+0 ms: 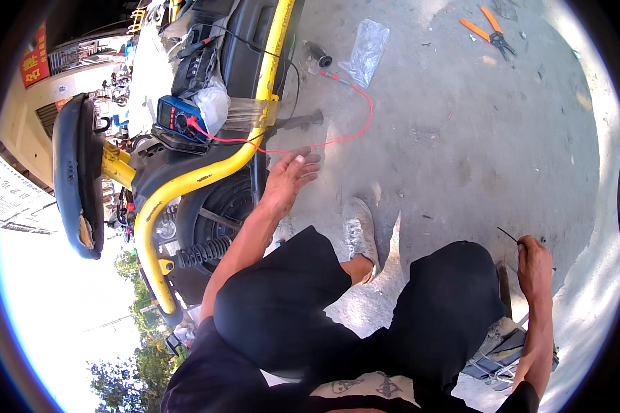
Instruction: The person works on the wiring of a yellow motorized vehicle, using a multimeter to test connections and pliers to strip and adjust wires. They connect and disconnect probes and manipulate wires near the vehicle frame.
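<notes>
My left hand [293, 180] reaches toward the yellow-framed scooter [186, 182], fingers apart and holding nothing that I can see. Its fingertips are close to the red test lead [317, 145]; whether they touch it, I cannot tell. That lead runs from a blue multimeter [171, 115], resting on the scooter, out over the ground to a red-ended probe [334, 78]. At the far right, low beside my knee, my right hand [534, 265] is closed around a thin dark rod [508, 235]. The rod's other end is hidden in the fist.
Orange-handled pliers [490, 34], a clear plastic bag [365, 54] and a black cylindrical part [318, 54] lie on the concrete. The scooter's black seat [76, 175], rear wheel [217, 213] and spring shock absorber [205, 252] fill the left. Behind my right knee sits a strapped grey object [499, 354].
</notes>
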